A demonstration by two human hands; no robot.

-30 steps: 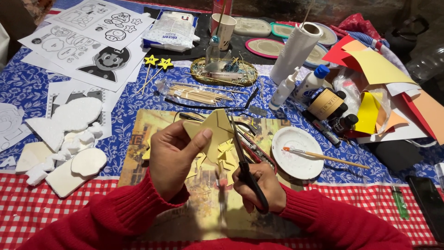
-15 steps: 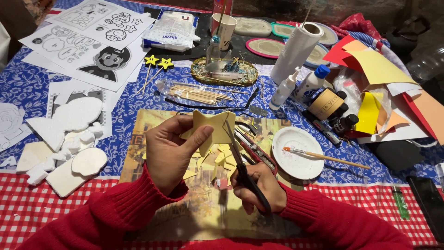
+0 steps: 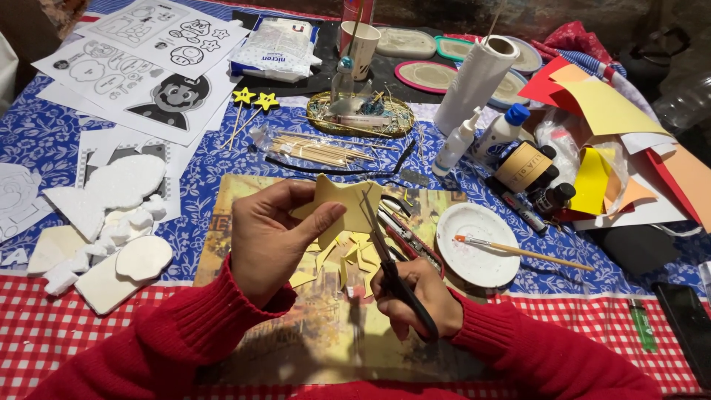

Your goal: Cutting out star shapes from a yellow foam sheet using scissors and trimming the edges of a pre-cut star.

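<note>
Left hand [image 3: 275, 238] pinched a yellow star cutout [image 3: 342, 204] between thumb and fingers, right hand [image 3: 415, 298] fingers closed through black scissors [image 3: 392, 270], blades at the star's edge, yellow scraps [image 3: 342, 259] beneath

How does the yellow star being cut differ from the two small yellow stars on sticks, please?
The yellow foam star is larger, plain, held up in the left hand with black scissors at its edge. The two small yellow stars on sticks lie on the blue floral tablecloth, bear dark markings and are mounted. Both are yellow, five-pointed.
</note>
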